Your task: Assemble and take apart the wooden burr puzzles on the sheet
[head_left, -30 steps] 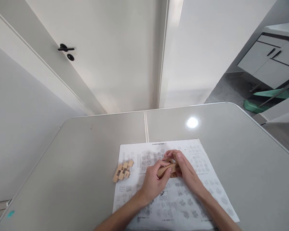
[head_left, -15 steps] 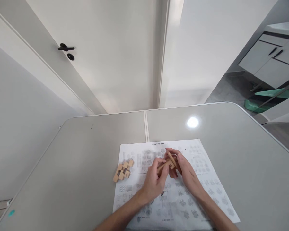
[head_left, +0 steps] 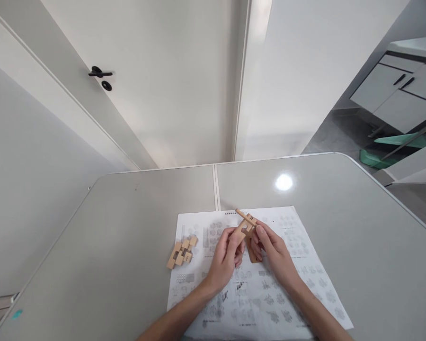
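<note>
Both hands meet above a printed instruction sheet (head_left: 291,279) on the grey table (head_left: 128,246). My left hand (head_left: 224,263) pinches the lower end of a notched wooden puzzle piece (head_left: 244,223) that tilts up and away from me. My right hand (head_left: 272,255) grips a second wooden piece (head_left: 252,253) that crosses the first one. A cluster of several more wooden puzzle pieces (head_left: 181,252) lies on the table at the sheet's left edge, apart from my left hand.
A seam (head_left: 216,189) splits the table down the middle. A white door with a black handle (head_left: 100,74) stands behind the table. Grey cabinets (head_left: 397,90) and a green object (head_left: 383,151) are on the floor at the far right.
The wooden pieces have been lifted and turned from lying low between the hands to standing tilted and crossed. Both hands have shifted slightly away from me.
</note>
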{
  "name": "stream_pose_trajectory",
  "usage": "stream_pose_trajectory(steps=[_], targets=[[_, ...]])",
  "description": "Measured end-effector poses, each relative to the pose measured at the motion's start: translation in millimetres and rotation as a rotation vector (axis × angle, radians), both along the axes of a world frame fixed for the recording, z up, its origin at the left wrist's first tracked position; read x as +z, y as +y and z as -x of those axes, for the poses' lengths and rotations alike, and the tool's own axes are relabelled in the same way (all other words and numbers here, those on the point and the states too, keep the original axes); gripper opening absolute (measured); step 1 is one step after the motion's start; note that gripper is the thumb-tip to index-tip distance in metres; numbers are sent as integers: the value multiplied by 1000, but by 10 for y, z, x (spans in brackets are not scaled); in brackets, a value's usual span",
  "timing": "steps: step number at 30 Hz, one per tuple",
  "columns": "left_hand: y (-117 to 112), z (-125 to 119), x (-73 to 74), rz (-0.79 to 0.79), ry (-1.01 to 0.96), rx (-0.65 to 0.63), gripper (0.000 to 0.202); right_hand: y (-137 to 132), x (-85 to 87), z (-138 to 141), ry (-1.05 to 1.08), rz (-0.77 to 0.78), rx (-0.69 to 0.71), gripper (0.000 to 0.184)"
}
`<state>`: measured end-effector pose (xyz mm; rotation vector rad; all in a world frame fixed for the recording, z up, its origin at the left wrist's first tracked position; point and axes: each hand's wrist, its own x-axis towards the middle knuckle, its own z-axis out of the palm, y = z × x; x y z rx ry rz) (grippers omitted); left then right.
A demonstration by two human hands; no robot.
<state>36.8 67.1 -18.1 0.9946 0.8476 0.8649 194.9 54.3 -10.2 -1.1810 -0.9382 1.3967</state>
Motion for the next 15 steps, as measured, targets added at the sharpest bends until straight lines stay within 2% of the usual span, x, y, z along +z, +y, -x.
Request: stream_pose_trajectory(steps=[4, 10, 15], targets=[[-1, -14, -13, 5, 46, -19, 42, -16, -11, -6, -60, -4, -28, 42], [-1, -23, -49, -10, 79, 14, 45, -47, -66, 58, -195, -30, 66, 51], [-9, -24, -94, -2, 97, 32, 46, -80, -88, 100, -310, -81, 65, 52]])
